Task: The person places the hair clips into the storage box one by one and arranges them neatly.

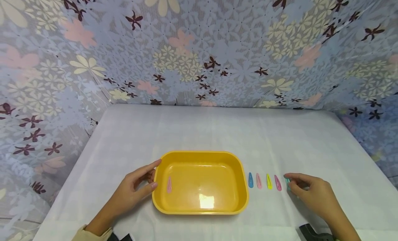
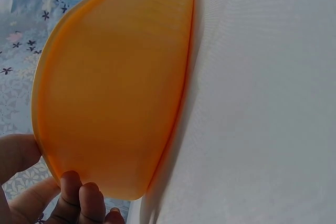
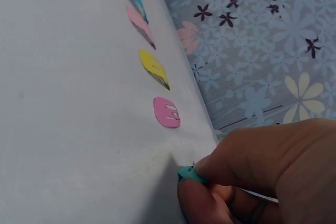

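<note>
A yellow plastic tray [image 1: 200, 212] stands on the white cloth, with one pink snap hair clip [image 1: 169, 184] lying inside at its left end. My left hand [image 1: 136, 185] holds the tray's left rim; in the left wrist view its fingertips [image 2: 71, 182] meet the outer wall. To the right of the tray, my right hand [image 1: 312, 192] pinches a teal hair clip [image 3: 190, 173] between thumb and forefinger, partly hidden by them. Beside it runs a row of clips: magenta-pink [image 1: 278, 183], yellow [image 1: 269, 181], light pink [image 1: 259, 181] and blue [image 1: 250, 180].
White cloth [image 1: 217, 127] covers the table. Floral fabric [image 1: 199, 54] hangs behind it and down both sides. Each wrist wears a black strap or mount, such as the right one [image 1: 314, 233] at the bottom edge.
</note>
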A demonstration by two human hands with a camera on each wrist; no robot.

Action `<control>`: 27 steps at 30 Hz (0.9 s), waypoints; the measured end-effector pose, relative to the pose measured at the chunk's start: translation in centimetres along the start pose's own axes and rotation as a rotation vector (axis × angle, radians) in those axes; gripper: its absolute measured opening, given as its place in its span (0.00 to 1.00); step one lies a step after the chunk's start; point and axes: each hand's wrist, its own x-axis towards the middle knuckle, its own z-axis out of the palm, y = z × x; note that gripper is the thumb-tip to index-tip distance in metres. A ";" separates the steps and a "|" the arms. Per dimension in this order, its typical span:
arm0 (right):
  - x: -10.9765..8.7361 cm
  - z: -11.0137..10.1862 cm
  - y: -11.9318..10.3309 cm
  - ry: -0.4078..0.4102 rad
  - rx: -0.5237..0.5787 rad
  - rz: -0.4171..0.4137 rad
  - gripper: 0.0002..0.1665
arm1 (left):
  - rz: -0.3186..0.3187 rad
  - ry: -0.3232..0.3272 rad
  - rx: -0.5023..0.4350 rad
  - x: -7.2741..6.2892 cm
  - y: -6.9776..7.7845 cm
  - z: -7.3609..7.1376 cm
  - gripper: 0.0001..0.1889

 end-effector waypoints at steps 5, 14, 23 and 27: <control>0.0 0.0 0.2 -0.017 0.064 0.048 0.18 | 0.015 -0.004 -0.008 0.0 0.2 0.0 0.31; -0.1 -0.3 0.9 -0.105 0.256 0.172 0.29 | 0.014 -0.009 -0.010 0.1 0.2 0.1 0.31; -0.1 -0.3 0.4 -0.096 0.332 0.173 0.33 | 0.017 -0.005 -0.009 0.1 0.3 0.1 0.31; -0.3 -0.5 0.1 -0.076 0.346 0.153 0.35 | 0.018 -0.003 -0.005 0.0 0.3 0.0 0.31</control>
